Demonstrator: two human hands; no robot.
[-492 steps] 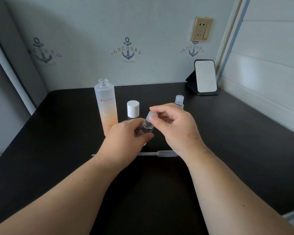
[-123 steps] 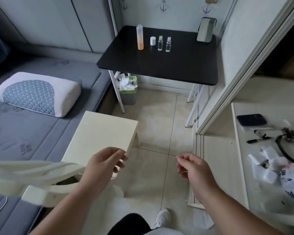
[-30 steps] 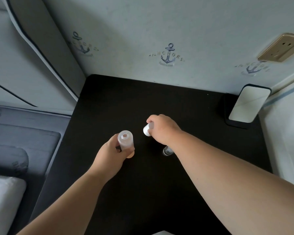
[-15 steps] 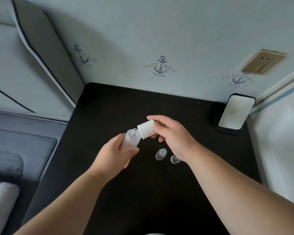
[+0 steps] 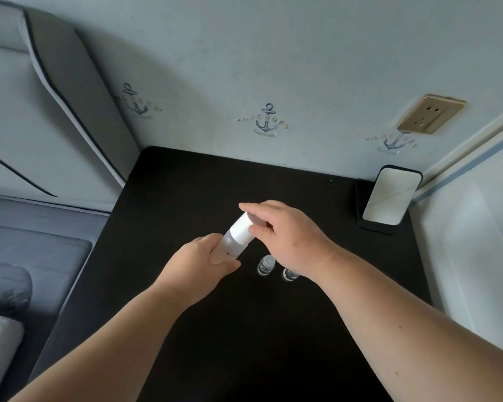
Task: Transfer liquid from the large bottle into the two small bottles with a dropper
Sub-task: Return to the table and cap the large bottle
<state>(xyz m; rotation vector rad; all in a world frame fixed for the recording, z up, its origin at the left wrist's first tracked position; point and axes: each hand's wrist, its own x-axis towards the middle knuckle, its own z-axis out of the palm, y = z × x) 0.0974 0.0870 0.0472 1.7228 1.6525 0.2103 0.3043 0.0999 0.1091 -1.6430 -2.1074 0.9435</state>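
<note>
Left hand (image 5: 204,258) wrapped around the lower body of the tall frosted translucent plastic large bottle (image 5: 232,246), grip clamped on it, bottle tilted with its top toward the upper right and held above the black matte surface (image 5: 186,192). White cylindrical cap (image 5: 242,227) seated on the bottle's neck, pinched between thumb and fingers of the right hand (image 5: 285,239), grip clamped on the cap (how tightly the cap sits cannot be told). A small red mark visible on the bottle wall just beside the left thumb.

Two small clear plastic bottles standing upright on the surface, side by side: nearer-left small bottle (image 5: 265,266) fully in sight, with its clear cap on; second small bottle (image 5: 290,275) partly hidden under the right wrist. Both just below and right of the large bottle.

At the back right corner, a black-framed rectangular mirror (image 5: 389,198) leaning on its stand. Pale wall with navy anchor prints (image 5: 266,121) behind, gold-coloured wall socket (image 5: 430,114) upper right. Grey upholstered bed (image 5: 26,242) off to the left.
</note>
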